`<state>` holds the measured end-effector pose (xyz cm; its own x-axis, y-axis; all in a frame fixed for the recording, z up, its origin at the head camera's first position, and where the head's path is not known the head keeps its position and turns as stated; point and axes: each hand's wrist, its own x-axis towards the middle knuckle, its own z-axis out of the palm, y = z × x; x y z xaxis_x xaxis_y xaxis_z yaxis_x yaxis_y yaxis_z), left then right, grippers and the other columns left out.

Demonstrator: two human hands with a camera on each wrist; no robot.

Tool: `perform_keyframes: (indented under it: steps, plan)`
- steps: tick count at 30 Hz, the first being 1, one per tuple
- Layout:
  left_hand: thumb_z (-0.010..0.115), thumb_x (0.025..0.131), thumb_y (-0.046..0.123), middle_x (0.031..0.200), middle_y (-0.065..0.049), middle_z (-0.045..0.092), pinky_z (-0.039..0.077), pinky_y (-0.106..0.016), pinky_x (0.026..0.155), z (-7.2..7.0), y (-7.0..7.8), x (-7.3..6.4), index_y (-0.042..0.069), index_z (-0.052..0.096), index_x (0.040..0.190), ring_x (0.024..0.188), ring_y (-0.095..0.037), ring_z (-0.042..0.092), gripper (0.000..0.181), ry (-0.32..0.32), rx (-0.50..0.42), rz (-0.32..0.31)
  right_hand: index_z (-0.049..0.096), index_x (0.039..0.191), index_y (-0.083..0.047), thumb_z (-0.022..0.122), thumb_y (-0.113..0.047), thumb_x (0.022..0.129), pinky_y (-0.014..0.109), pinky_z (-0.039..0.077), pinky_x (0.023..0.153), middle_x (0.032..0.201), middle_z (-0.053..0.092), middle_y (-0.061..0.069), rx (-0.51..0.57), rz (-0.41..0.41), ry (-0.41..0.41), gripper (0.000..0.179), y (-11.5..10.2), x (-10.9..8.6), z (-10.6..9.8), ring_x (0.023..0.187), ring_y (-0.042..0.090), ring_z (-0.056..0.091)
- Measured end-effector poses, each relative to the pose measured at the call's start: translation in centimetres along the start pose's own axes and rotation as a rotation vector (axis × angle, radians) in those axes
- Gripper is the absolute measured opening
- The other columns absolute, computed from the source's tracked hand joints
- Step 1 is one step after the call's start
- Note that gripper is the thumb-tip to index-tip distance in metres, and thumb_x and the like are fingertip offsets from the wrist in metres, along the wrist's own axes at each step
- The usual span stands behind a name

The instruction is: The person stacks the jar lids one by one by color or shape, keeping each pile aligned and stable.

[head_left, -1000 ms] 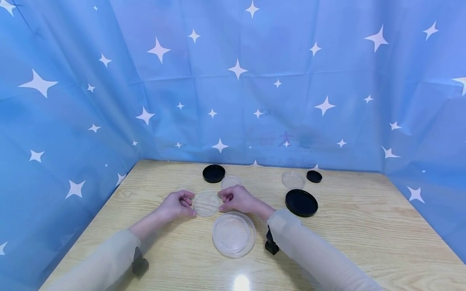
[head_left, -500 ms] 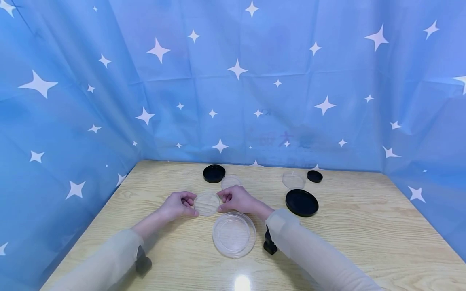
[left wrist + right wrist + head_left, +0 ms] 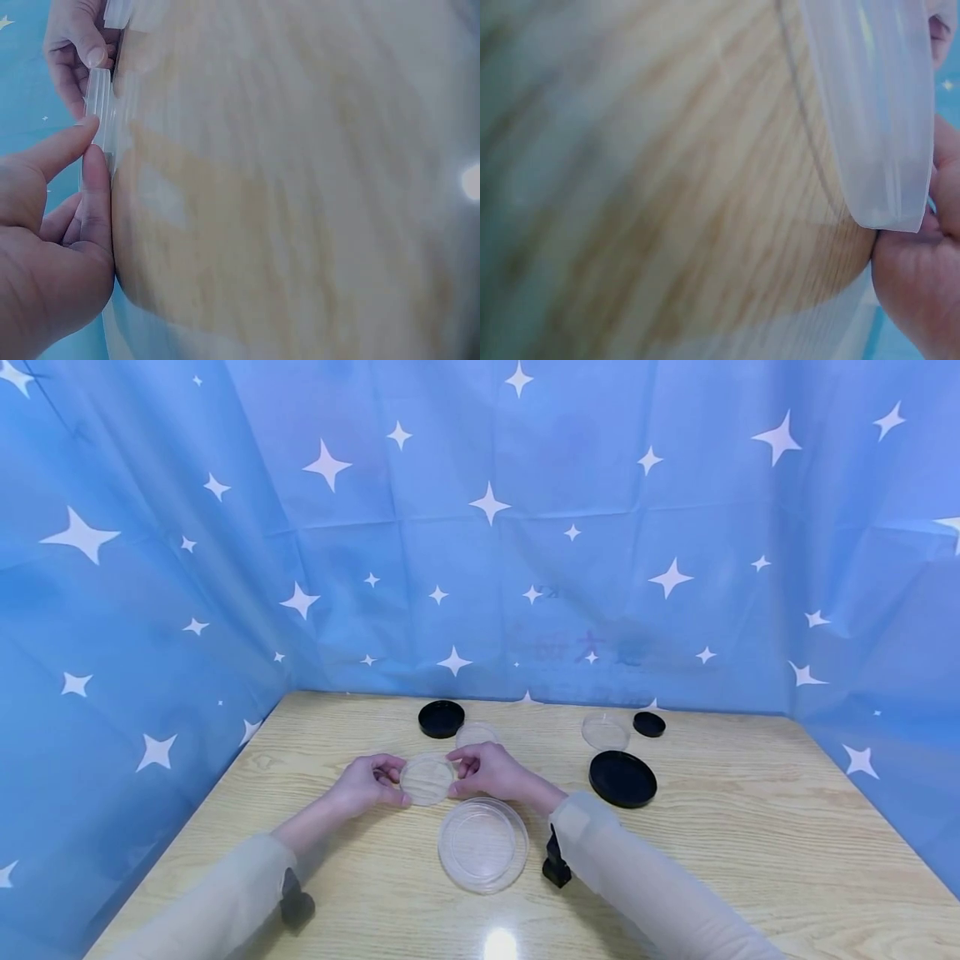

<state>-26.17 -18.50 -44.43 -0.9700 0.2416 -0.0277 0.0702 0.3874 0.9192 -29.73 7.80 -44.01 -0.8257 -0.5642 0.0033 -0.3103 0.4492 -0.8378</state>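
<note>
A clear round petri dish (image 3: pixel 427 779) sits at the left-centre of the table, between both hands. My left hand (image 3: pixel 366 782) grips its left edge with thumb and fingers; the left wrist view shows those fingertips on the ridged side of the dish (image 3: pixel 100 101). On the opposite edge, my right hand (image 3: pixel 489 769) holds the same dish with thumb and forefinger, its other fingers curled in. Just in front lies a larger clear dish (image 3: pixel 483 845) with a smaller circle showing inside. Its pale side wall (image 3: pixel 877 112) covers much of the right hand in the right wrist view.
Behind the hands are a black dish (image 3: pixel 441 719) and a small clear dish (image 3: pixel 476 732), partly hidden by the right hand. Farther right stand another clear dish (image 3: pixel 605 732), a small black dish (image 3: pixel 648 724) and a large black dish (image 3: pixel 622 779). A starry blue curtain (image 3: pixel 480 568) borders the table.
Both hands stay on the clear petri dish. The left hand has shifted very slightly to the right; the other dishes keep their places.
</note>
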Motion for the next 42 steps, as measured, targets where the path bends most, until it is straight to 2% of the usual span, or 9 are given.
perform_keyframes:
  steps: [6, 12, 16, 23, 28, 32, 38, 42]
  plan:
    - [0.087, 0.072, -0.006, 0.102, -0.017, 0.062, 0.053, -0.022, 0.068, -0.2, 0.0, 0.0, -0.014, 0.06, 0.127, 0.083, -0.018, 0.059, 0.062, 0.005, -0.025, 0.018, 0.062, 0.136, 0.002, 0.086, -0.011, 0.084, 0.025, 0.051, 0.072, 0.093, 0.066, 0.003, 0.011, -0.002, 0.005, 0.058, 0.0, 0.1, -0.2, 0.081, 0.013, 0.059]
    - [0.085, 0.074, -0.006, 0.105, -0.014, 0.059, 0.055, -0.024, 0.065, 0.0, 0.3, 0.0, -0.013, 0.058, 0.13, 0.083, -0.018, 0.057, 0.062, -0.013, -0.08, 0.001, 0.062, 0.134, 0.005, 0.086, -0.008, 0.084, 0.024, 0.052, 0.073, 0.092, 0.067, 0.002, 0.003, -0.012, 0.007, 0.057, 0.1, 0.0, -0.4, 0.082, 0.012, 0.061]
    - [0.084, 0.076, -0.005, 0.105, -0.013, 0.057, 0.054, -0.024, 0.065, 0.2, 0.6, 0.1, -0.012, 0.058, 0.131, 0.083, -0.019, 0.056, 0.062, -0.028, -0.095, 0.017, 0.063, 0.132, 0.005, 0.086, -0.008, 0.083, 0.024, 0.053, 0.076, 0.094, 0.067, 0.001, -0.003, -0.009, 0.015, 0.056, 0.1, -0.4, -0.8, 0.084, 0.011, 0.062]
    - [0.082, 0.079, -0.004, 0.111, -0.018, 0.055, 0.056, -0.025, 0.067, 0.8, 1.1, -0.1, -0.013, 0.054, 0.135, 0.084, -0.017, 0.061, 0.063, -0.06, -0.147, 0.038, 0.064, 0.131, 0.007, 0.088, -0.011, 0.083, 0.026, 0.056, 0.081, 0.102, 0.069, 0.009, -0.011, -0.026, 0.032, 0.057, -0.5, -1.3, -1.8, 0.087, 0.012, 0.065]
    - [0.083, 0.081, 0.0, 0.112, -0.016, 0.055, 0.056, -0.026, 0.065, 1.3, 1.8, -0.4, -0.011, 0.055, 0.136, 0.086, -0.017, 0.063, 0.063, -0.056, -0.121, 0.059, 0.064, 0.13, 0.008, 0.086, -0.011, 0.084, 0.026, 0.055, 0.08, 0.104, 0.069, 0.013, -0.034, -0.036, 0.033, 0.055, -1.0, -2.3, -2.8, 0.086, 0.012, 0.064]
    - [0.085, 0.08, 0.003, 0.11, -0.013, 0.056, 0.055, -0.025, 0.064, 1.8, 2.5, -0.7, -0.01, 0.057, 0.135, 0.084, -0.017, 0.061, 0.063, -0.053, -0.102, 0.089, 0.063, 0.13, 0.009, 0.085, -0.01, 0.084, 0.026, 0.056, 0.079, 0.104, 0.069, 0.014, -0.044, -0.053, 0.038, 0.054, -1.4, -3.5, -3.6, 0.085, 0.013, 0.064]
    - [0.086, 0.078, 0.004, 0.108, -0.013, 0.057, 0.051, -0.023, 0.062, 2.5, 3.5, -1.5, -0.008, 0.059, 0.133, 0.08, -0.016, 0.059, 0.062, -0.058, -0.086, 0.111, 0.061, 0.131, 0.011, 0.085, -0.012, 0.084, 0.026, 0.057, 0.08, 0.1, 0.067, 0.008, -0.032, -0.084, 0.022, 0.057, -1.9, -5.2, -4.3, 0.085, 0.015, 0.065]
    - [0.087, 0.078, 0.004, 0.107, -0.015, 0.058, 0.051, -0.023, 0.061, 3.2, 4.1, -2.2, -0.008, 0.059, 0.131, 0.08, -0.017, 0.06, 0.061, -0.07, -0.059, 0.133, 0.061, 0.131, 0.01, 0.086, -0.013, 0.084, 0.026, 0.057, 0.079, 0.1, 0.066, 0.007, -0.037, -0.069, 0.012, 0.058, -2.4, -6.6, -4.5, 0.085, 0.016, 0.065]
